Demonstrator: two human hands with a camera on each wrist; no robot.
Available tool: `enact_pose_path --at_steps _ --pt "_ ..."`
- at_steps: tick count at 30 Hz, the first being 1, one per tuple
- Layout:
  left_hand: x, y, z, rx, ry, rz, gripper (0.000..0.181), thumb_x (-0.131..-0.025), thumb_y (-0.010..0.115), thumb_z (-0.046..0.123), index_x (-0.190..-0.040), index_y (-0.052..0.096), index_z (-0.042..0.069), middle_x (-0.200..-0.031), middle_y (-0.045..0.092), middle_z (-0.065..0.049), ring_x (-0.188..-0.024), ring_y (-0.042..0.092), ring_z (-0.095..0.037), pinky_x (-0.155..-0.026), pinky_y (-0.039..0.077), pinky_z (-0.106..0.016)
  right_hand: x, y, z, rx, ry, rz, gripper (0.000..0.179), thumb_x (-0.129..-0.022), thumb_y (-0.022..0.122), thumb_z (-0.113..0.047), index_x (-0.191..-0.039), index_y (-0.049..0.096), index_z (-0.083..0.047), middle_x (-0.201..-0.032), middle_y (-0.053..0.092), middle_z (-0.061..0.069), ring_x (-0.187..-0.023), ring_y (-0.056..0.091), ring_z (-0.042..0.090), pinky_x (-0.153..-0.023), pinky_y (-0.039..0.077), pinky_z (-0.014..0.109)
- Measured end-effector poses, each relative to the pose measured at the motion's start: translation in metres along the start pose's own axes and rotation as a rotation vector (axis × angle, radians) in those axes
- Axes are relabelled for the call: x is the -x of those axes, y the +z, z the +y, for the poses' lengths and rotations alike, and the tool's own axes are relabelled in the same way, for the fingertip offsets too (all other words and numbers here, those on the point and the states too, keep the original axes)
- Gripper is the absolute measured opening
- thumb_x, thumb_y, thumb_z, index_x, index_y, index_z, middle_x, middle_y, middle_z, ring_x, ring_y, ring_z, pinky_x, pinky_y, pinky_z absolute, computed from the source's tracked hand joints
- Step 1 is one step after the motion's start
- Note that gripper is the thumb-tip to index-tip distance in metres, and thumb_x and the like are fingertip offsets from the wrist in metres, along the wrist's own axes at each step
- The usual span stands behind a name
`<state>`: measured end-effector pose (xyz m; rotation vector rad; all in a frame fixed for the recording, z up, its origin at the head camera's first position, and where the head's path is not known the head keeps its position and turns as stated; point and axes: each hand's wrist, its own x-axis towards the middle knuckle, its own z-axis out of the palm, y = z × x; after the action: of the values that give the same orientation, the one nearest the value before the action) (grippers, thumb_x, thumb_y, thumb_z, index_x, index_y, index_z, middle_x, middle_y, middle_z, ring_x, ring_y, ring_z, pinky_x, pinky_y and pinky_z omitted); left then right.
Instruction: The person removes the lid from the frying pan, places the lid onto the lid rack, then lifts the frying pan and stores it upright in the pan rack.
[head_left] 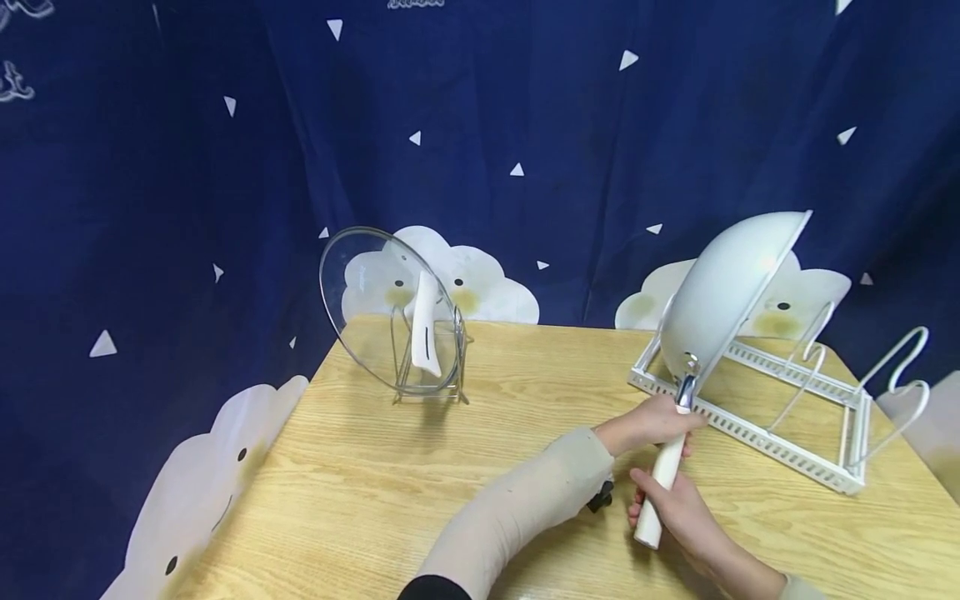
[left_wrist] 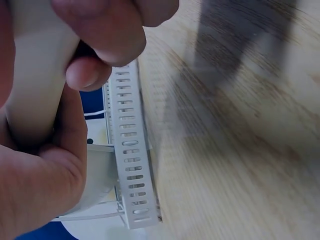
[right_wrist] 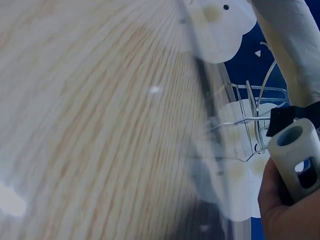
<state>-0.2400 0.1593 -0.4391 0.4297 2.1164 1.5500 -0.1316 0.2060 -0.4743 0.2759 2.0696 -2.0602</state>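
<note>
A white wok (head_left: 731, 279) stands tilted on its side over the left end of a white metal pan rack (head_left: 780, 446), its handle slanting down toward me. My left hand (head_left: 651, 421) grips the cream handle (left_wrist: 40, 65) close to its metal collar; in the left wrist view fingers and thumb wrap round it. Lower down, my right hand (head_left: 682, 508) holds the same handle near its free end. The right wrist view shows that handle end (right_wrist: 286, 157), with its hanging slot, above the right hand (right_wrist: 295, 220).
At the back left, a glass lid (head_left: 360, 321) with a white handle leans upright in a small wire stand (head_left: 461, 367). Bent wire dividers (head_left: 903, 387) rise from the pan rack's right side. A dark blue curtain (head_left: 480, 108) with clouds hangs behind the wooden table (head_left: 337, 492).
</note>
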Motion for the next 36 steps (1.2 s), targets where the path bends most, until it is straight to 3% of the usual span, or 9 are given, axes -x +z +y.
enact_pose_path --at_steps 6,10,26,36 --pt "-0.003 0.001 -0.007 0.066 0.013 -0.024 0.023 -0.089 0.064 0.018 -0.073 0.051 0.008 -0.054 0.054 -0.007 -0.041 0.054 -0.014 -0.048 0.05 -0.024 -0.002 -0.004 0.002 0.103 -0.022 -0.018 0.027 -0.099 0.05 -0.02 -0.096 0.043 0.006 -0.072 0.057 0.01 -0.061 0.063 0.02 -0.061 0.056 0.038" --pt "-0.004 0.002 -0.008 0.074 0.006 -0.019 0.021 -0.089 0.064 0.017 -0.075 0.05 0.009 -0.054 0.054 -0.007 -0.04 0.053 -0.013 -0.046 0.05 -0.024 -0.004 -0.006 0.003 0.147 -0.043 -0.033 0.027 -0.098 0.051 -0.019 -0.095 0.044 0.007 -0.074 0.057 0.012 -0.062 0.064 0.019 -0.061 0.055 0.037" --pt "-0.003 0.003 -0.011 0.073 0.015 -0.036 0.022 -0.091 0.062 0.014 -0.074 0.048 0.009 -0.058 0.056 -0.014 -0.041 0.053 -0.015 -0.046 0.049 -0.024 -0.012 -0.01 0.011 0.184 -0.032 -0.057 0.024 -0.098 0.05 -0.016 -0.099 0.04 0.006 -0.075 0.054 0.011 -0.063 0.063 0.018 -0.062 0.055 0.034" --pt "-0.004 0.005 -0.015 0.078 0.009 -0.027 0.022 -0.09 0.062 0.014 -0.075 0.048 0.009 -0.066 0.061 -0.021 -0.043 0.053 -0.015 -0.048 0.05 -0.025 -0.017 -0.015 0.019 0.172 -0.073 -0.094 0.024 -0.097 0.051 -0.017 -0.097 0.042 0.006 -0.073 0.056 0.01 -0.064 0.063 0.018 -0.06 0.054 0.032"
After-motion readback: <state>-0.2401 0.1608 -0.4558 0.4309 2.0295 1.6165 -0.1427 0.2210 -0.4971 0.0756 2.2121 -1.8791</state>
